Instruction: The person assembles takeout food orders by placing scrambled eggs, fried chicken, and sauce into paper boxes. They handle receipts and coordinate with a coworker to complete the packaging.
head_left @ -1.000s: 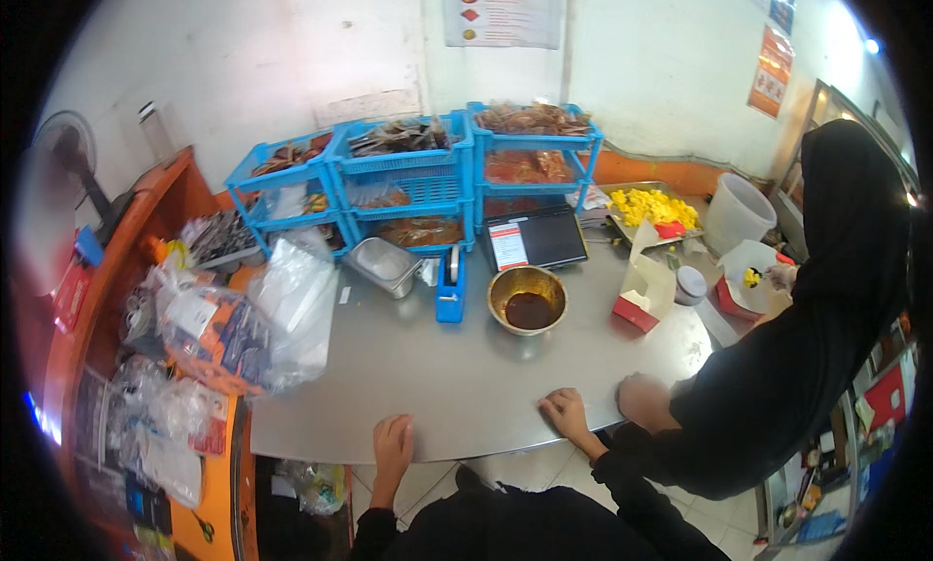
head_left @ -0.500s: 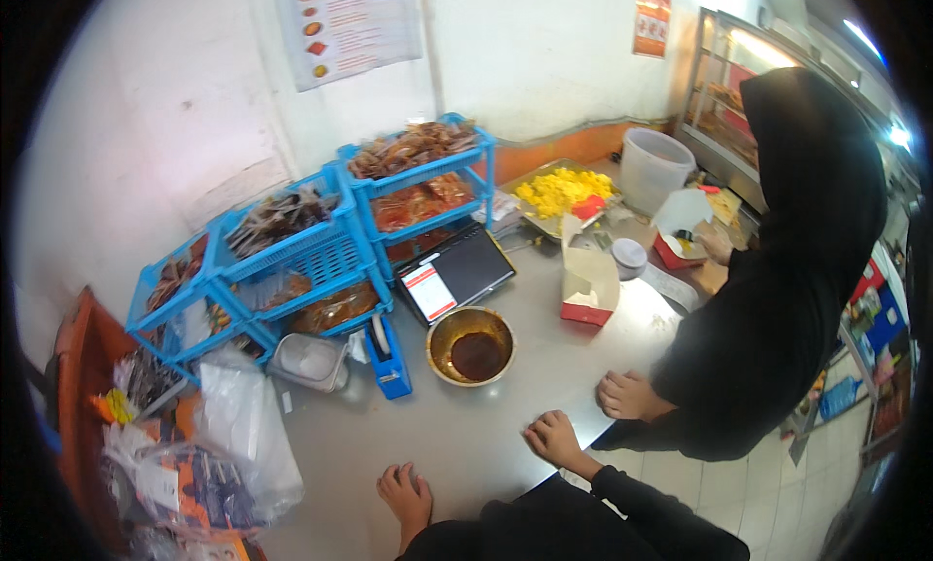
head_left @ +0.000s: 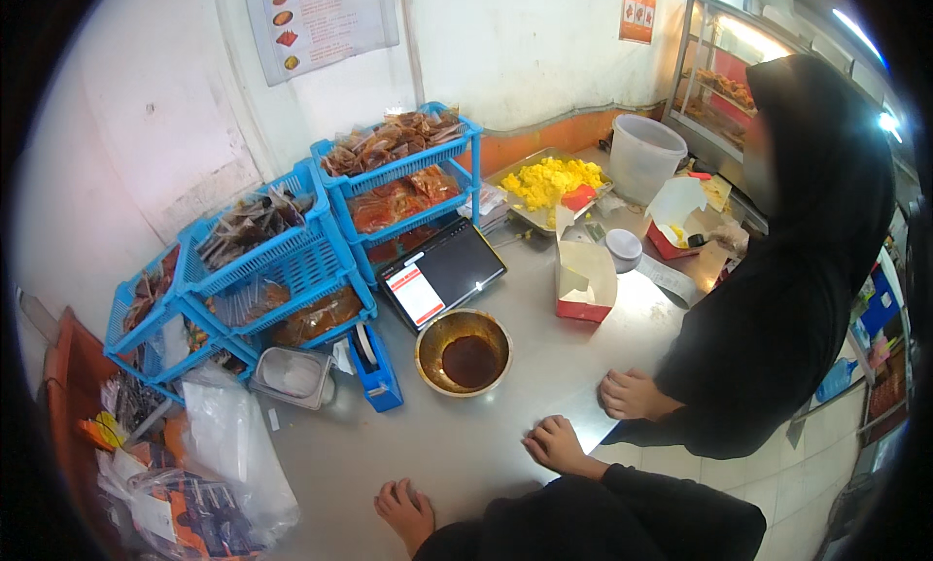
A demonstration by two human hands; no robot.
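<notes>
My left hand [head_left: 403,510] lies on the steel table [head_left: 466,454] near its front edge, fingers spread, holding nothing. To its right my right hand [head_left: 556,446] rests at the table's edge, palm down with fingers a little bent and nothing in them. Beyond both hands stands a metal bowl [head_left: 431,375] with dark brown sauce [head_left: 470,361] in its bottom. Behind the bowl leans a tablet [head_left: 442,273] with a lit screen. An open red and white food box [head_left: 585,282] stands farther right, apart from my hands.
Blue tiered baskets [head_left: 330,255] hold sauce packets at the left, near a blue tape dispenser [head_left: 377,368], plastic tub [head_left: 293,376] and plastic bags [head_left: 228,435]. A co-worker [head_left: 797,269] stands right, one hand [head_left: 632,394] on the table, the other by another box [head_left: 677,219]. Yellow rice [head_left: 549,182] fills a tray.
The view has shifted slightly, so the table's things sit a little farther left. My hands stay resting on the table; the co-worker's far hand is still at the farther box.
</notes>
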